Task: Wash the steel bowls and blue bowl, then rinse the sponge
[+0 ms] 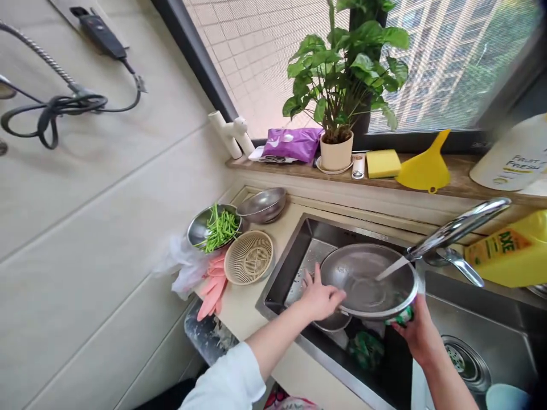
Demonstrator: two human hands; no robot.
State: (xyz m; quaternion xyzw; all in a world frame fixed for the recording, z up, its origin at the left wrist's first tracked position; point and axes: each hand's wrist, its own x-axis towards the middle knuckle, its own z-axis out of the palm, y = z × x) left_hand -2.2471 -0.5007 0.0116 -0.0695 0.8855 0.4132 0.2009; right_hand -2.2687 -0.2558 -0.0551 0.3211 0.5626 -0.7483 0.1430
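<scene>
A wide metal bowl (367,285) is tilted over the sink (273,296), with a stream of water from the tap (461,228) falling into it. My right hand (416,333) grips the bowl's right rim from below. Something green and white (401,316) shows between that hand and the bowl; its kind is unclear. At the bowl's left rim is my left hand (320,299), fingers spread, thumb over the edge; whether it touches the metal I cannot tell. Beneath the bowl, another metal bowl (333,323) is partly hidden, beside a dark green item (366,348) in the basin.
Left of the sink stand a bowl of cut green vegetables (220,228), an empty metal bowl (262,206), a beige basket (249,257) and pink gloves (213,290). The sill holds a potted plant (337,151), yellow sponge (383,164) and yellow funnel (427,165). A yellow bottle (508,250) stands right.
</scene>
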